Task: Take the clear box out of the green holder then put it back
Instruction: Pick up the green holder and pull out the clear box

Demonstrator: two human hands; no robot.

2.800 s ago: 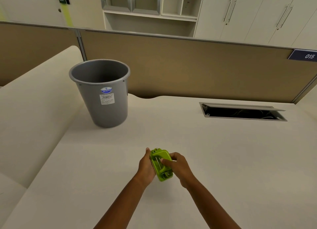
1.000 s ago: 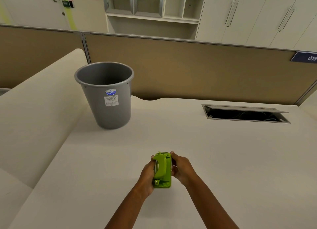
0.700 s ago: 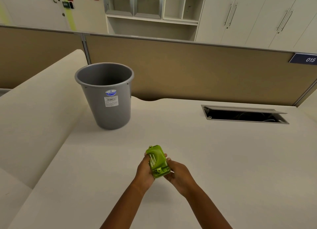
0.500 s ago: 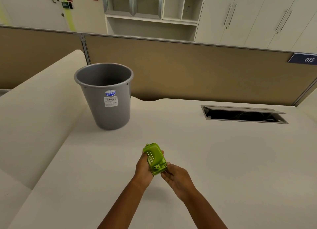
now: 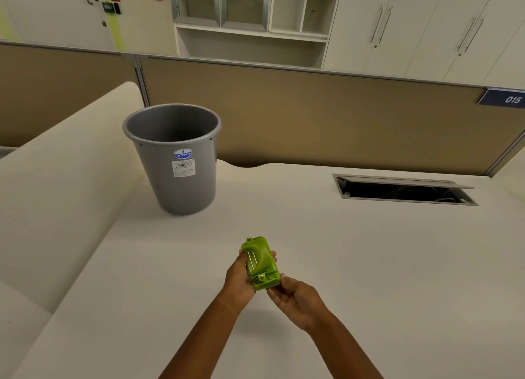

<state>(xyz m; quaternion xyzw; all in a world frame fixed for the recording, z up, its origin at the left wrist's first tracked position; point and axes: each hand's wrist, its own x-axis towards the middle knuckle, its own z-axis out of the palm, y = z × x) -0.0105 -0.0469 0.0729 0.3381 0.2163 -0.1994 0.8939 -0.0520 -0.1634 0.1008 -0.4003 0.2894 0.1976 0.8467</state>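
The green holder (image 5: 260,262) is a small lime-green plastic piece with two metal rods along its top. It is held above the cream desk (image 5: 369,265), tilted with its far end up. My left hand (image 5: 240,277) wraps it from the left and below. My right hand (image 5: 295,299) pinches the holder's near end with its fingertips. I cannot make out the clear box; it may be hidden under the holder and the fingers.
A grey waste bin (image 5: 173,157) stands on the desk at the back left. A cable hatch (image 5: 403,191) lies open at the back right. A tan partition (image 5: 312,114) closes off the desk's far side, and a raised cream surface runs along the left.
The holder has turned from lying flat between both hands to tilted up in my left hand. My right hand has slid from its side to its near end.
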